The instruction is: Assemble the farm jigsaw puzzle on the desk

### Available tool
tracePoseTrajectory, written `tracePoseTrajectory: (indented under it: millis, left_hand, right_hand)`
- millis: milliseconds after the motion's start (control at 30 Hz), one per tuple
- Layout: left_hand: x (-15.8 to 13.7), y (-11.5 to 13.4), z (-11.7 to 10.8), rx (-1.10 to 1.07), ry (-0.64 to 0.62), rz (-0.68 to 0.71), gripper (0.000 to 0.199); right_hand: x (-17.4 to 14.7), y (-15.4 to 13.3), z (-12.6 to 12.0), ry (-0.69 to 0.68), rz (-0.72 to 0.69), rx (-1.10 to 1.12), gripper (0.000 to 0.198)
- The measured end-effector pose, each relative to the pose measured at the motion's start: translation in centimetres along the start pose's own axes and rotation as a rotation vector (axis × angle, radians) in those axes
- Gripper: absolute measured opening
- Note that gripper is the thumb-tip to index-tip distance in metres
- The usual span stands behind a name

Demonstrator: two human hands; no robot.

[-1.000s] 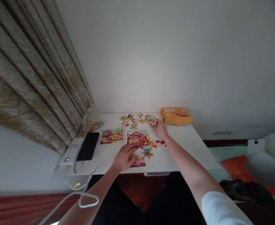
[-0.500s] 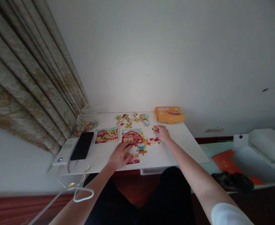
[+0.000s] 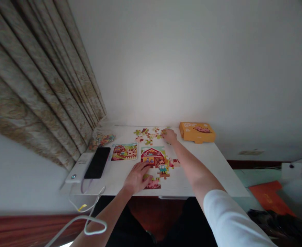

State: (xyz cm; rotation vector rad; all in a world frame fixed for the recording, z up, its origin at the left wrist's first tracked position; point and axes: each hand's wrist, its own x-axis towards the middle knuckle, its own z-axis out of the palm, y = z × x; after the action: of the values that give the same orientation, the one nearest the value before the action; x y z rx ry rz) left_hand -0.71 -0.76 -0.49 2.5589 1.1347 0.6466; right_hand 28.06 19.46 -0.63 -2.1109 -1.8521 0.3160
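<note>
My left hand point(image 3: 137, 176) lies flat with its fingers apart, at the left edge of a partly joined jigsaw puzzle point(image 3: 152, 157) with a red barn and a farmer figure. Pink pig pieces point(image 3: 153, 184) join it below, beside my thumb. At the back of the table, my right hand point(image 3: 169, 136) reaches into the loose puzzle pieces point(image 3: 148, 140). Its fingers are bent together on a yellow-green puzzle piece point(image 3: 163, 132), partly hidden by the hand. A picture card point(image 3: 125, 151) of the farm scene lies left of the puzzle.
An orange puzzle box point(image 3: 197, 132) stands at the back right of the white table point(image 3: 204, 168). On the left are a phone point(image 3: 97, 163), a white box point(image 3: 80, 168), a clear bag of pieces point(image 3: 101, 139) and a looping white cable point(image 3: 96, 219). Curtains hang at the left.
My right hand has moved from beside the puzzle's right side to the loose pieces at the back. My left hand stays by the puzzle. The view has shifted slightly.
</note>
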Motion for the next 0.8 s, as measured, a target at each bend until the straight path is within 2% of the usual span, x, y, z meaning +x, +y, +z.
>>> tracePoseTrajectory:
  millis: [100, 267, 400, 600, 800]
  left_hand:
    - [0.1, 0.1, -0.1, -0.006, -0.007, -0.008, 0.036]
    - [0.1, 0.1, -0.2, -0.014, -0.031, -0.007, 0.039]
    - [0.1, 0.1, -0.1, -0.016, -0.025, -0.006, 0.039]
    - [0.1, 0.1, 0.2, -0.007, -0.014, 0.004, 0.042]
    - [0.0, 0.0, 0.4, 0.013, 0.002, 0.024, 0.046]
  right_hand:
    - [1.1, 0.6, -0.4, -0.032, -0.039, 0.003, 0.034]
    - [1.3, 1.3, -1.2, -0.058, -0.152, 0.034, 0.035]
    - [0.2, 1.5, -1.2, -0.037, -0.177, 0.064, 0.046]
    - [-1.4, 1.4, -0.4, -0.006, -0.053, 0.152, 0.059]
    - [-1.1, 1.5, -0.2, -0.012, 0.053, 0.188, 0.069]
